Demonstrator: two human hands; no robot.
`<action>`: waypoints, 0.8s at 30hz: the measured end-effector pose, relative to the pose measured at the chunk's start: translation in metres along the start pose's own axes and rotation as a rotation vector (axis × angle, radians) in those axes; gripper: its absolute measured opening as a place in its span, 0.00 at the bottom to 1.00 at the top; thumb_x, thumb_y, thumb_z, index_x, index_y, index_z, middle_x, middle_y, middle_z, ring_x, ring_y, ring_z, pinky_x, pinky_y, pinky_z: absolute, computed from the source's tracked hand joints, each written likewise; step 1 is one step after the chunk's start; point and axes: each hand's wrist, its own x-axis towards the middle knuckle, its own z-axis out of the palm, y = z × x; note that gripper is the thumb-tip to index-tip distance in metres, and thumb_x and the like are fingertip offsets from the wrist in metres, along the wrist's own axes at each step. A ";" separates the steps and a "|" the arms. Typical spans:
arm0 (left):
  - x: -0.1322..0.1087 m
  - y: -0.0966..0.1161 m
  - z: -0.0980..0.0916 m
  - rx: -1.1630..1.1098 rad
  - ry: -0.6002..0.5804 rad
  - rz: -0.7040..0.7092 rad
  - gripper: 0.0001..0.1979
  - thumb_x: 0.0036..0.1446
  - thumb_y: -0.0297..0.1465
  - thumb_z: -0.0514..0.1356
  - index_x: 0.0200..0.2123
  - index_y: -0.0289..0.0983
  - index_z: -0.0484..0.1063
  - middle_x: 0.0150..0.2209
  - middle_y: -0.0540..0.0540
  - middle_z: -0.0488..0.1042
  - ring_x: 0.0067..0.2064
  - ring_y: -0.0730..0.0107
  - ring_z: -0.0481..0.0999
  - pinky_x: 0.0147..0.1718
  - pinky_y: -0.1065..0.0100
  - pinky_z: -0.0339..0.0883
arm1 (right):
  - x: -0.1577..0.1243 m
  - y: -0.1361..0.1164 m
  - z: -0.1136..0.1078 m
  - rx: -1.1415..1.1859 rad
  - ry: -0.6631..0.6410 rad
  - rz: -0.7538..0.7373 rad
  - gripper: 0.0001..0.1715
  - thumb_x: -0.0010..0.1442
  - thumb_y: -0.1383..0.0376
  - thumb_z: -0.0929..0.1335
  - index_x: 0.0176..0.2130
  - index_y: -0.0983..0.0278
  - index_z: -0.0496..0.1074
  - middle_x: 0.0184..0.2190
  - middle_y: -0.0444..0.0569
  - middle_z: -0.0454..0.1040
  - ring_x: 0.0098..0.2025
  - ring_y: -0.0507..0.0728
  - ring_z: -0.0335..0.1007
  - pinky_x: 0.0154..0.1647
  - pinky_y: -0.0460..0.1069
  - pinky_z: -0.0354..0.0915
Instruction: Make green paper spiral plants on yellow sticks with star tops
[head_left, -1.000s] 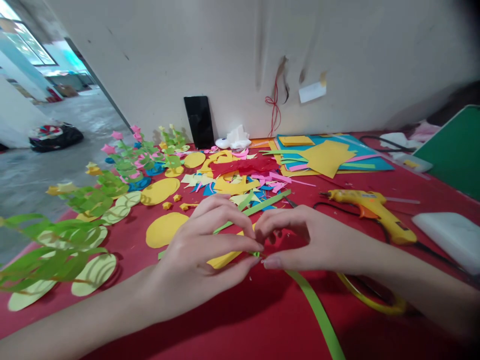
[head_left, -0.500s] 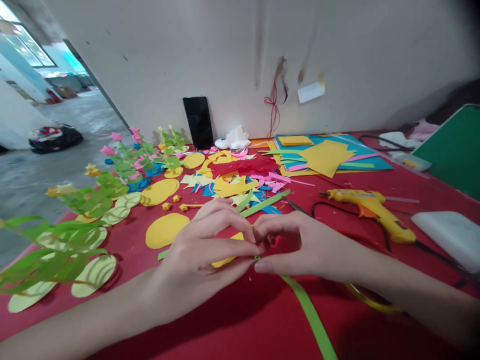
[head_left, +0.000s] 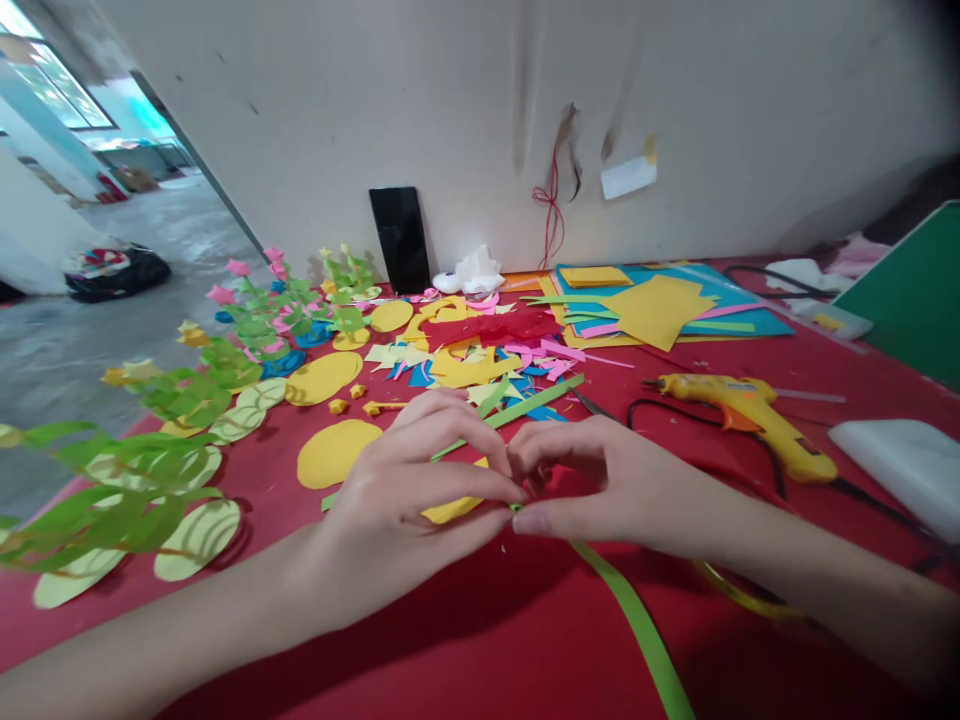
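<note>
My left hand (head_left: 409,500) and my right hand (head_left: 600,485) meet fingertip to fingertip over the red table (head_left: 480,640). Both pinch the folded end of a long green paper strip (head_left: 637,625), which trails from the pinch toward the near right. The fold itself is tiny and mostly hidden between the thumbs and forefingers. A yellow paper disc (head_left: 450,508) lies partly under my left hand.
A yellow glue gun (head_left: 750,420) with a black cord lies to the right. Coloured paper scraps (head_left: 480,355) and sheets (head_left: 660,310) cover the back. Green paper plants on pale discs (head_left: 142,480) line the left edge. A black phone (head_left: 398,240) leans on the wall; a white block (head_left: 900,470) sits far right.
Both hands stay together pinching the strip end, with only small finger shifts. The view has shifted slightly.
</note>
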 end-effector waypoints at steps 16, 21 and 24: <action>-0.004 0.000 0.003 -0.003 -0.035 0.010 0.02 0.47 0.25 0.64 0.25 0.35 0.74 0.29 0.49 0.69 0.36 0.71 0.65 0.43 0.65 0.61 | -0.005 -0.003 0.007 0.018 0.016 0.023 0.04 0.51 0.65 0.69 0.29 0.63 0.69 0.30 0.37 0.70 0.35 0.46 0.64 0.39 0.40 0.60; -0.002 0.002 0.001 -0.049 -0.137 -0.018 0.03 0.51 0.24 0.62 0.27 0.36 0.75 0.28 0.49 0.66 0.35 0.72 0.64 0.41 0.67 0.60 | -0.008 -0.005 0.003 -0.092 0.010 0.032 0.06 0.50 0.63 0.69 0.30 0.63 0.71 0.33 0.40 0.72 0.38 0.50 0.67 0.41 0.42 0.61; -0.001 0.004 -0.001 -0.069 -0.195 -0.054 0.06 0.52 0.22 0.60 0.27 0.35 0.75 0.27 0.50 0.65 0.34 0.73 0.64 0.42 0.66 0.60 | -0.008 -0.005 0.002 -0.102 0.004 0.035 0.06 0.51 0.62 0.69 0.30 0.62 0.71 0.33 0.40 0.73 0.38 0.49 0.66 0.40 0.41 0.61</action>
